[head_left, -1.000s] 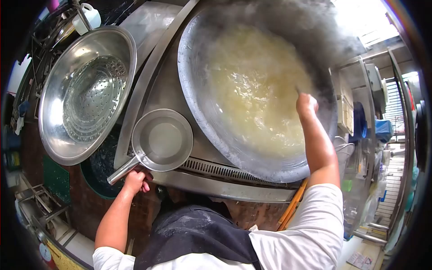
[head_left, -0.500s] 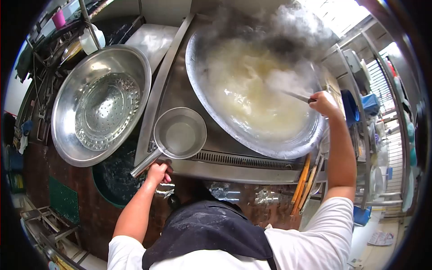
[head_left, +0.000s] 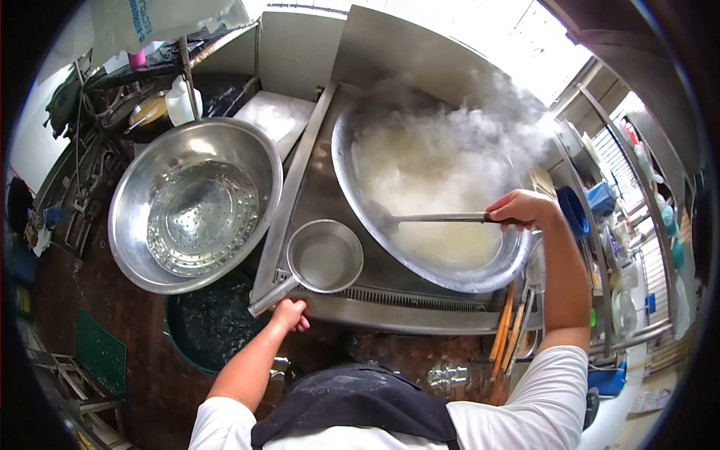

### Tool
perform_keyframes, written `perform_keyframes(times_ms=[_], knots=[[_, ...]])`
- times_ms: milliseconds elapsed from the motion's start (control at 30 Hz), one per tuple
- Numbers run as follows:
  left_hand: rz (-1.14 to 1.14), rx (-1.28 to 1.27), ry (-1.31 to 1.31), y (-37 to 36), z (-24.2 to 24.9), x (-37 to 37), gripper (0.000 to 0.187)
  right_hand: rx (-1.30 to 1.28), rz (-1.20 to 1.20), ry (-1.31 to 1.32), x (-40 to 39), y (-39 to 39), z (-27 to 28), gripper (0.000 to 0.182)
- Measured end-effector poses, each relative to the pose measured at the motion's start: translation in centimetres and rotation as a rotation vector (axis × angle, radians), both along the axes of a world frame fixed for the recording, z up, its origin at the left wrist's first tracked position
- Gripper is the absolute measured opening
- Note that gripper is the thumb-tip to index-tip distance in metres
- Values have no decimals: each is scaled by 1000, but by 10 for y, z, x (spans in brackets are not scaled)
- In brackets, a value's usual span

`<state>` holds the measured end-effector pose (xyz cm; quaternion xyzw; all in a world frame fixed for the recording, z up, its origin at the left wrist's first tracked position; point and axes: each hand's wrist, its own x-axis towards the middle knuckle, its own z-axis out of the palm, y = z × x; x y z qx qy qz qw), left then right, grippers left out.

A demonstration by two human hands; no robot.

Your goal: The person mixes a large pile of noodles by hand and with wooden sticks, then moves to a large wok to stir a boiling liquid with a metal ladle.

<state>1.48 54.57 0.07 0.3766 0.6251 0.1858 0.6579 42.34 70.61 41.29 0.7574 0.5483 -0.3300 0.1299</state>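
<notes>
My right hand [head_left: 521, 208] grips the dark end of a long-handled spatula [head_left: 450, 218]. The metal shaft stretches left across a big wok [head_left: 346, 176], where the grey head lies near the left inner wall. Cloudy, pale liquid [head_left: 442, 240] fills the wok, and thick steam hides its far side. At the front edge of the stove [head_left: 390, 319], my left hand [head_left: 291, 315] is loosely curled just below the handle of a saucepan [head_left: 325, 256]. That saucepan stands on the steel top, its handle pointing towards me, with cloudy liquid inside.
Left of the stove sits a wide steel basin [head_left: 124, 217] with a perforated strainer [head_left: 202, 217] in it. Below is a dark green tub [head_left: 214, 326]. Wooden sticks [head_left: 504, 326] lean by the stove's front right corner. A rack [head_left: 600, 172] with utensils lines the right.
The spatula has swung to the left side of the wok, its head now showing, and its shaft lies nearly level. My view has shifted, and the left hand stays by the stove edge.
</notes>
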Motion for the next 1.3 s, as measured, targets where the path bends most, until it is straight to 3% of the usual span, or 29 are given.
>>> perform_keyframes(times_ms=[133,233,433,533,567,700,833,900,1000,1200,1300], knots=[[24,-31,21,1,-1,2,38,-34,81,-34,-13,66,-67,28],[107,-42,-24,0,-5,4,37,77,159,-64,-23,110,-115,22],[242,-79,-14,7,19,15,39,99,467,-479,34,268,-218,20],[259,-120,-8,6,20,15,42,180,289,-430,36,286,-212,21],[264,-124,20,8,20,16,43,337,298,-471,36,285,-231,22],[290,-132,2,7,12,15,42,559,94,-413,39,243,-294,28],[246,-35,11,5,18,16,45,506,43,-327,39,165,-255,30],[204,-73,44,4,16,14,45,534,106,-140,47,123,-223,28],[148,-33,49,2,16,11,48,449,-93,173,57,61,-156,33],[62,-41,25,2,3,4,48,472,-62,228,60,-41,-63,39],[40,-38,10,1,2,2,47,389,-65,256,43,-69,-45,37]])
